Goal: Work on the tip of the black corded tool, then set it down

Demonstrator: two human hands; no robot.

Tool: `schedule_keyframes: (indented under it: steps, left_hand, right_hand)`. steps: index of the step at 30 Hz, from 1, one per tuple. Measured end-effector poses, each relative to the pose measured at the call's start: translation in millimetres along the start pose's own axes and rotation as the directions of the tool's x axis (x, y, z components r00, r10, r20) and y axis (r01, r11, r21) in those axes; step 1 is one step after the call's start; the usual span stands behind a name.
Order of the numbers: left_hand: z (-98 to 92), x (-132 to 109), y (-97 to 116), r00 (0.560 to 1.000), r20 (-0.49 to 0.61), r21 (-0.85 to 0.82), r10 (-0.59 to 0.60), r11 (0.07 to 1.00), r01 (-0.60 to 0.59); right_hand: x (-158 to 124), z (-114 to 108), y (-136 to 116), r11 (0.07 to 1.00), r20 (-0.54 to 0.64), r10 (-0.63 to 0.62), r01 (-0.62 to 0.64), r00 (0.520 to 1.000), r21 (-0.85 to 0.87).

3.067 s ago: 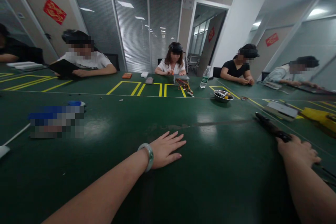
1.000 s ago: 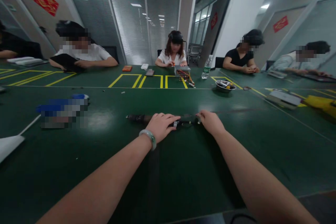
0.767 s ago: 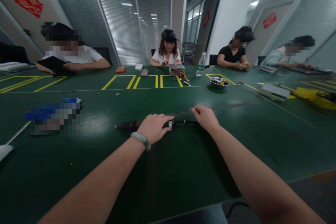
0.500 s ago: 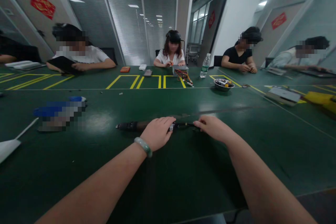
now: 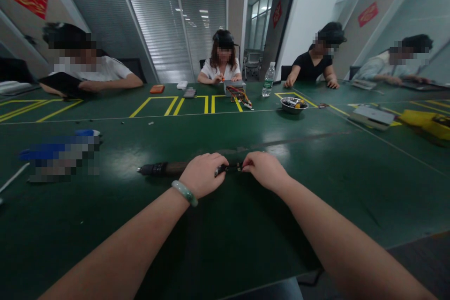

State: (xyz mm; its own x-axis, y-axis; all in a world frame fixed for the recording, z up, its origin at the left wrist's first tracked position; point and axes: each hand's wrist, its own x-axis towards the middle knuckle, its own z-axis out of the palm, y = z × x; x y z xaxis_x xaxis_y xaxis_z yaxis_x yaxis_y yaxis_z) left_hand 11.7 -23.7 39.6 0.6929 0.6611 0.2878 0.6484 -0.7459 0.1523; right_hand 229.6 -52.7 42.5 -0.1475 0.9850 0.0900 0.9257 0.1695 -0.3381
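An electric screwdriver (image 5: 168,168) with a dark body lies sideways on the green table, its metal tip pointing left. My left hand (image 5: 204,173), with a jade-like bangle (image 5: 185,192) at the wrist, is wrapped over the rear part of it. Out of the tool's right end comes a dark cable (image 5: 234,168), with small pale spots on it. My right hand (image 5: 265,168) pinches this cable close to the tool, thumb against fingers. The exact piece between the right fingertips is partly hidden.
A blurred blue-and-grey object (image 5: 63,150) lies at left. Across the table are a metal bowl (image 5: 294,106) of small parts, a water bottle (image 5: 268,80), a metal box with coloured wires (image 5: 235,88), and a yellow item (image 5: 427,124). Several people sit around.
My right hand has moved left along the cable, closer to the tool. My left hand stays on the screwdriver. The whole view has shifted slightly. The person at right has separated their hands.
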Motion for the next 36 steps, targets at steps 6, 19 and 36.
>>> schedule_keyframes:
  steps: [6, 19, 36]
  left_hand:
    - [-2.0, -4.1, -1.1, 1.000, -0.011, -0.002, -0.026, 1.000, 0.026]
    - [6.1, 2.4, 1.6, 0.999, -0.033, 0.060, 0.023, 0.998, -0.021]
    - [11.1, -0.1, -3.1, 0.999, -0.025, -0.050, -0.022, 0.999, 0.021]
  right_hand:
    - [3.6, 14.6, -8.0, 0.986, -0.210, -0.138, 0.153, 0.968, 0.060]
    - [3.7, 14.5, -6.9, 0.974, -0.152, -0.220, 0.226, 0.963, 0.021]
    - [3.0, 17.9, -3.0, 0.959, -0.163, -0.204, 0.231, 0.965, 0.167]
